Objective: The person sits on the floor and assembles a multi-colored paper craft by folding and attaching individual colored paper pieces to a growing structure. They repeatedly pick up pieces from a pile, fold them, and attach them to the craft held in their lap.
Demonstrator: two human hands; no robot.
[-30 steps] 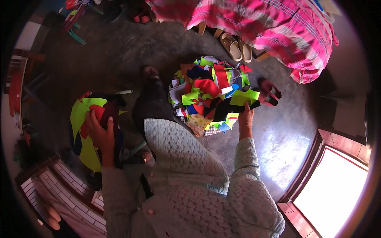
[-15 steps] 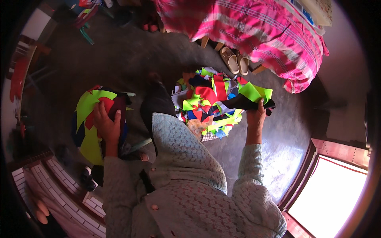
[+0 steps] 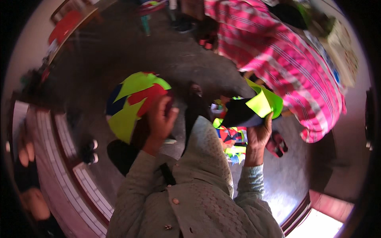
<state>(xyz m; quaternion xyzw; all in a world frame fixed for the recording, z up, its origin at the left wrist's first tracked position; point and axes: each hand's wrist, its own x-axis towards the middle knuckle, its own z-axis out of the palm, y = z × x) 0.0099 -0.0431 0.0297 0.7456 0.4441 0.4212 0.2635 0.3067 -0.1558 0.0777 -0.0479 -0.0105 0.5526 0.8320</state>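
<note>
On the floor (image 3: 119, 51) between the hands lies a heap of coloured scraps (image 3: 232, 137); a pink plaid cloth (image 3: 285, 59) hangs far right. The left hand (image 3: 160, 123) grips a patchwork bundle (image 3: 133, 101). The right hand (image 3: 260, 133), earlier low on the heap, now holds up a black-and-green piece (image 3: 254, 107).

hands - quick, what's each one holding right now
Left hand: closed on a stack of neon yellow, red and navy fabric pieces.
Right hand: closed on a dark and neon yellow fabric piece, lifted above the pile.
</note>
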